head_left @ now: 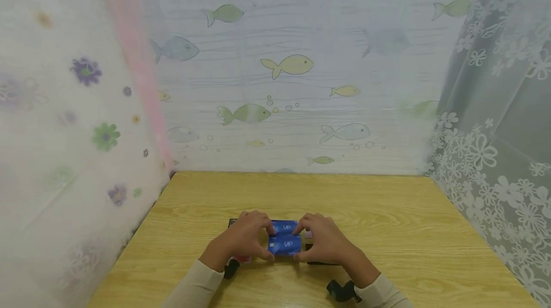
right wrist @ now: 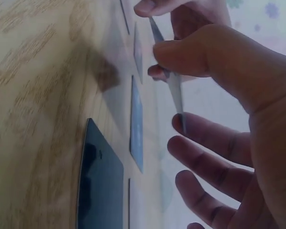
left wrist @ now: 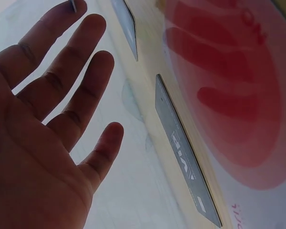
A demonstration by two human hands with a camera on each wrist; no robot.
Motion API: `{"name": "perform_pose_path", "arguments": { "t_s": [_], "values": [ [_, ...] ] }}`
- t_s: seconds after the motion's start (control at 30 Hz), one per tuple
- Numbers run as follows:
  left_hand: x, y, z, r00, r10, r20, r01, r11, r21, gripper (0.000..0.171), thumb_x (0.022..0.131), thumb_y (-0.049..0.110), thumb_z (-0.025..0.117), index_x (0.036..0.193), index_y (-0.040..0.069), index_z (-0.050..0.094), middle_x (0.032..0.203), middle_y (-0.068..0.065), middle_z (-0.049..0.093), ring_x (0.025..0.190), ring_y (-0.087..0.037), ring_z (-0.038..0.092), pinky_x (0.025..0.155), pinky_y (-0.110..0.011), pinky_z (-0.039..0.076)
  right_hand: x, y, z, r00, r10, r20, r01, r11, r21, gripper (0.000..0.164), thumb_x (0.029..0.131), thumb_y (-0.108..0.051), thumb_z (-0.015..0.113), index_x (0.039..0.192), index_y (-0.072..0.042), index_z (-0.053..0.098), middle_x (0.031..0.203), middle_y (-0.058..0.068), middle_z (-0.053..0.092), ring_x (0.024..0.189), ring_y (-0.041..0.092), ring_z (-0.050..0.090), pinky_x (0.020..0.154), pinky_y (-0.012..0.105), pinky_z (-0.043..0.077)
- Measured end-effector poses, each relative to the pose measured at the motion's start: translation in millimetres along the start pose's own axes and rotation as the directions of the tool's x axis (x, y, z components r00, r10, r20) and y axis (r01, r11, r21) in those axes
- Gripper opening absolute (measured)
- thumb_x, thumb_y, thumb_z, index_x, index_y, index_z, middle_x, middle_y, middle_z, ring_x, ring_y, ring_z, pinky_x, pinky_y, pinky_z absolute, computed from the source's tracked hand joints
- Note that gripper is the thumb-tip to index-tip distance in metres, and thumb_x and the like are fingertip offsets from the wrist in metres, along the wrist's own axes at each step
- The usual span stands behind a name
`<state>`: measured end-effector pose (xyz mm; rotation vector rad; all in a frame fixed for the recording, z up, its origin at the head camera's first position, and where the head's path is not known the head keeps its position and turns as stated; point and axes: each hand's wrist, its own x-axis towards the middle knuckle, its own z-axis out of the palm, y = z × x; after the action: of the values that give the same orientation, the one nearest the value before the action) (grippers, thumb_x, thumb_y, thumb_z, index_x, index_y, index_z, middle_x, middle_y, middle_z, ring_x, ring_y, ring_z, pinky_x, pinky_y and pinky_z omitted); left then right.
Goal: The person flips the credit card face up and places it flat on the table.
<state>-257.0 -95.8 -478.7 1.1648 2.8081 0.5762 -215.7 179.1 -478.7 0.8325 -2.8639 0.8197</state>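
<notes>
A blue card marked VIP (head_left: 285, 245) is held up between both hands, a hand at each short end. My left hand (head_left: 241, 237) pinches the left end with thumb and index finger; its other fingers spread loosely in the left wrist view. At the right end my right hand (head_left: 328, 242) grips with thumb and fingertip. Seen nearly edge-on in the right wrist view, the held card (right wrist: 175, 90) is clear of the table. Just beyond it lies a second blue VIP card (head_left: 283, 226), its lower part overlapped by the held one.
A card with a red oval (left wrist: 229, 95) lies beneath my left hand, and a dark card (head_left: 231, 222) shows behind it. Near my right hand lie a black card (right wrist: 102, 176) and a pale one (head_left: 308, 234). Printed curtains (head_left: 292, 107) enclose the wooden table (head_left: 387, 212).
</notes>
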Motion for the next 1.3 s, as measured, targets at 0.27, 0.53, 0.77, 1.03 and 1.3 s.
{"name": "perform_pose_path", "arguments": {
  "t_s": [0.27, 0.53, 0.77, 1.03, 1.3],
  "values": [
    [1.6, -3.6, 3.2, 0.999, -0.009, 0.041, 0.007, 0.998, 0.062, 0.050, 0.064, 0.063, 0.092, 0.102, 0.032, 0.079, 0.103, 0.020, 0.066, 0.100, -0.006, 0.056, 0.091, -0.039, 0.038, 2, 1, 6, 0.998, 0.013, 0.059, -0.010, 0.999, -0.051, 0.044, 0.070, -0.053, 0.091, 0.104, -0.030, 0.076, 0.118, -0.010, 0.066, 0.110, 0.021, 0.058, 0.094, 0.057, 0.042],
    [1.6, -3.5, 5.8, 0.999, -0.019, 0.050, 0.016, 0.997, 0.070, 0.048, 0.063, 0.061, 0.093, 0.098, 0.032, 0.080, 0.096, 0.021, 0.063, 0.091, -0.003, 0.052, 0.085, -0.035, 0.034, 2, 0, 12, 0.998, 0.030, 0.054, -0.026, 0.997, -0.066, 0.046, 0.065, -0.055, 0.094, 0.100, -0.029, 0.079, 0.110, -0.012, 0.063, 0.103, 0.016, 0.054, 0.088, 0.048, 0.041],
    [1.2, -7.1, 9.2, 0.999, -0.011, 0.045, 0.007, 0.997, 0.083, 0.049, 0.063, 0.063, 0.092, 0.098, 0.031, 0.081, 0.092, 0.022, 0.063, 0.087, -0.002, 0.050, 0.083, -0.033, 0.032, 1, -3, 11, 0.998, 0.031, 0.057, -0.027, 0.997, -0.069, 0.046, 0.065, -0.053, 0.095, 0.099, -0.026, 0.080, 0.106, -0.011, 0.062, 0.100, 0.016, 0.054, 0.085, 0.044, 0.039],
    [1.5, -5.6, 7.8, 0.999, -0.019, 0.029, 0.016, 0.996, 0.087, 0.048, 0.061, 0.064, 0.093, 0.094, 0.031, 0.081, 0.087, 0.023, 0.063, 0.081, -0.002, 0.049, 0.081, -0.034, 0.032, 2, 0, 12, 0.997, 0.031, 0.067, -0.025, 0.995, -0.096, 0.046, 0.065, -0.056, 0.094, 0.099, -0.028, 0.081, 0.103, -0.013, 0.062, 0.099, 0.015, 0.054, 0.086, 0.045, 0.039],
    [1.3, -3.2, 7.8, 1.000, -0.014, 0.027, 0.010, 0.989, 0.145, 0.049, 0.058, 0.067, 0.091, 0.094, 0.034, 0.082, 0.079, 0.023, 0.060, 0.075, -0.004, 0.045, 0.078, -0.034, 0.030, 2, 1, 14, 0.998, 0.031, 0.061, -0.023, 0.992, -0.121, 0.045, 0.064, -0.056, 0.094, 0.099, -0.029, 0.082, 0.099, -0.015, 0.062, 0.096, 0.013, 0.054, 0.081, 0.040, 0.038]
  ]
}}
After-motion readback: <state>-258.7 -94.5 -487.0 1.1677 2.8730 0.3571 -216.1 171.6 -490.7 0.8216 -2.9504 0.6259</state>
